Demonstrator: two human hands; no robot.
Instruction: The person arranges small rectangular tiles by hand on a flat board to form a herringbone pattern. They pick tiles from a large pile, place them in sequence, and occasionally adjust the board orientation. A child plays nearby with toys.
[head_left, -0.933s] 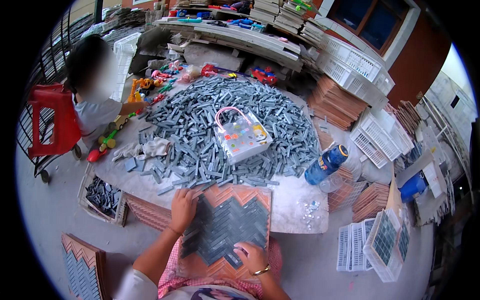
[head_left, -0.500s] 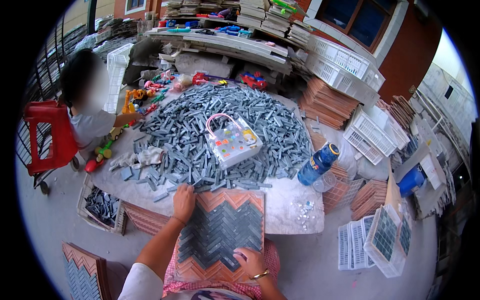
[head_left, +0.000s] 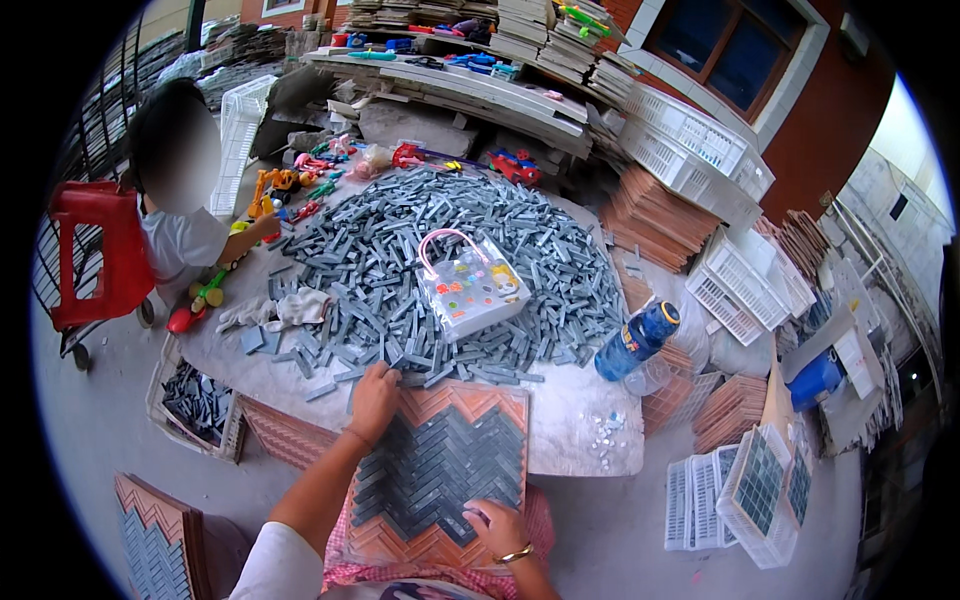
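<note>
On my lap lies an orange-brown ribbed tray (head_left: 375,535), its middle filled with dark grey tile strips (head_left: 440,465) in a zigzag herringbone. My left hand (head_left: 374,405) reaches past the tray's upper left corner to the near edge of a heap of loose grey strips (head_left: 390,270). Its fingers are bent together there; whatever they pinch is hidden. Over the tray's lower right, my right hand (head_left: 498,532), with a bracelet at the wrist, has thumb and fingers drawn together against the strips. I cannot make out what is between them.
A clear bag with pink handles (head_left: 472,290) rests on the heap, a blue bottle (head_left: 637,340) to its right. White gloves (head_left: 280,310) and toys lie left, where another person (head_left: 185,240) sits. Crates (head_left: 195,405) and stacked trays (head_left: 160,540) flank the table.
The view has shifted slightly. My left hand stays at the heap's near edge and my right hand stays over the tray's lower right. The other person's arm has moved slightly among the toys.
</note>
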